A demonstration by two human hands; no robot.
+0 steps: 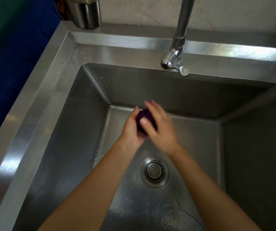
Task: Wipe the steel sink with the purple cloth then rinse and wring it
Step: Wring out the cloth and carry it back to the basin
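Observation:
The purple cloth point(142, 118) is bunched into a small dark ball above the middle of the steel sink point(55, 104). My left hand point(131, 130) cups it from the left and underneath. My right hand point(159, 127) presses on it from the right, thumb on the cloth and fingers stretched forward, slightly blurred. Most of the cloth is hidden between the two palms. The sink floor is wet, with drops on its left wall.
A chrome tap point(177, 52) with a lever stands on the back rim; no water runs from it. The round drain strainer point(154, 171) lies below my hands. A steel cup point(85, 14) sits at the back left corner. A blue surface point(9, 72) borders the sink's left side.

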